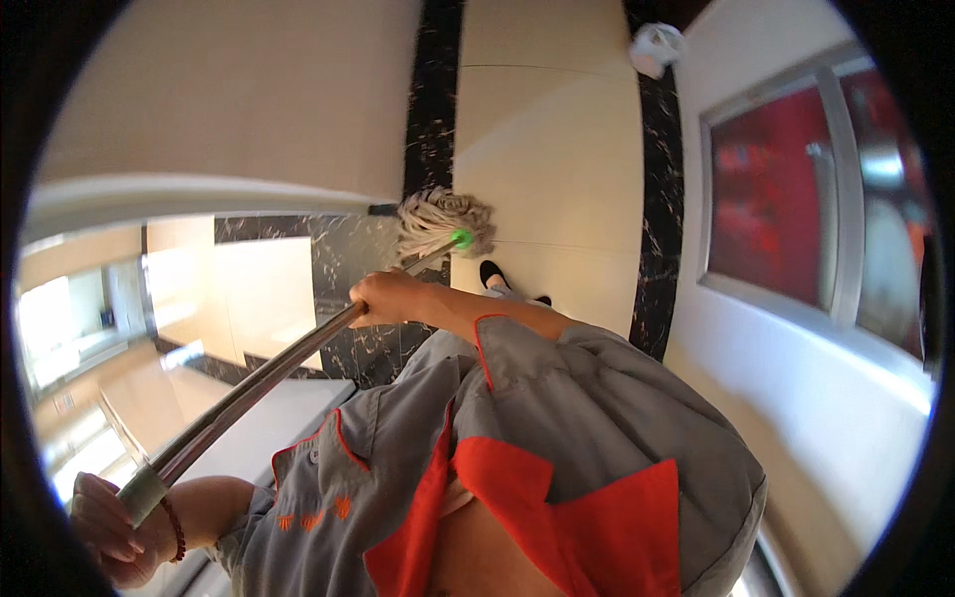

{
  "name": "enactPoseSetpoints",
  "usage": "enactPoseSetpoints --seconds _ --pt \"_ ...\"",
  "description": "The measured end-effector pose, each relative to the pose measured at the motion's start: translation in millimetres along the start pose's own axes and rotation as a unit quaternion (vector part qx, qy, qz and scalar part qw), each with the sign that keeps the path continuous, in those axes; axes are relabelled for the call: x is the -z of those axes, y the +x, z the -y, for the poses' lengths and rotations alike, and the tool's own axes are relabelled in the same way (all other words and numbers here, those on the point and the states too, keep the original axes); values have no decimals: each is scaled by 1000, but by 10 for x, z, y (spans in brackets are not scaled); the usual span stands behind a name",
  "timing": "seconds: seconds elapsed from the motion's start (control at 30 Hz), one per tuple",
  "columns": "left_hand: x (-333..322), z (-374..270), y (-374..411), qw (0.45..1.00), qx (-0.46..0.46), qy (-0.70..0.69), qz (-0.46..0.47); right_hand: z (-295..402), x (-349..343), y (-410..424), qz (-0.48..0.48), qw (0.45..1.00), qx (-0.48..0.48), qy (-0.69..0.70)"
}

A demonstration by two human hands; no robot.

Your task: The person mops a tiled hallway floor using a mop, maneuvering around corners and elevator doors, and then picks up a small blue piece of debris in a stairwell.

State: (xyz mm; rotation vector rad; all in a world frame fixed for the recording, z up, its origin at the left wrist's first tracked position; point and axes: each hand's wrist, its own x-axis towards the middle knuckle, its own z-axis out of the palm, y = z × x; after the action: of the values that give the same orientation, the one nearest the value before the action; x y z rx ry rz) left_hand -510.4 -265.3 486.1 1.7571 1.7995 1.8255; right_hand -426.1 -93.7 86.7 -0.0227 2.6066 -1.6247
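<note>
My left hand [119, 522], with a dark red bead bracelet at the wrist, grips the upper end of a metal mop pole [261, 380]. Lower down the pole, my right hand [392, 298] is closed round it. The pole runs down to a green socket [462, 239] and a mop head of beige-grey strands [440, 213]. These strands lie on the floor, over a black marbled border strip and the edge of the cream tiles, beside the end of a wall. One black shoe [492, 274] shows just below the mop head.
Cream floor tiles [552, 149] run between black marbled borders. A white plastic bag [656, 48] lies by the right wall, which holds a metal-framed window [776, 201]. At left, the wall end [224, 195] stands beside a doorway to a bright area with windows.
</note>
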Motion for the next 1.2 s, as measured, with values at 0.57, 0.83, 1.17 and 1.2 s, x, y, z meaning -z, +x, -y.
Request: enactPoseSetpoints --seconds 0.57,0.83,1.17,1.2 --pt "-3149 655 757 909 24 -316 271 -722 243 -3254 -486 788 -377 18" --pt "-4216 623 -221 852 166 -335 366 -836 -1222 -4179 -592 628 -505 15" --pt "-4586 743 -2096 585 223 -280 728 -547 -3057 -4276 -578 272 -759 128" --pt "-4561 716 -2189 559 242 -290 738 -487 -3104 -4207 -586 251 -758 135"
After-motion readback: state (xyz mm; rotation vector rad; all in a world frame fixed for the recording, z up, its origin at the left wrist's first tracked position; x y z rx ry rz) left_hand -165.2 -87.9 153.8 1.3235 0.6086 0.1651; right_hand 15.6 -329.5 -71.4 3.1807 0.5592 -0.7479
